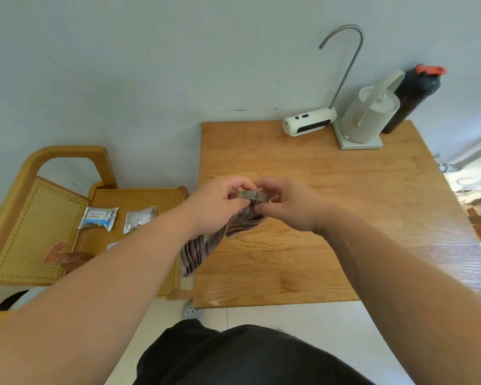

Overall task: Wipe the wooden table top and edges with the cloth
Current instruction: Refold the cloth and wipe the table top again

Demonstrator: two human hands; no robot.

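Packets lie on the low stand off the table's left edge, clear of any wiping path. Next comes the cloth, striped and gathered at its top between both hands. It hangs down and leftward from them, its long axis slanting from the grip toward the near-left corner of the table. The loose tail hangs over the left edge; whether it touches the wood I cannot tell. The left hand curls its fingers round the bunched top, and the right hand pinches the same fold with thumb and fingertips. The hands nearly touch above the left-middle of the top. Most bare wood lies rightward and farther off, so the right hand is judged nearer it. Dispenser, kettle and bottle crowd the far-right corner.
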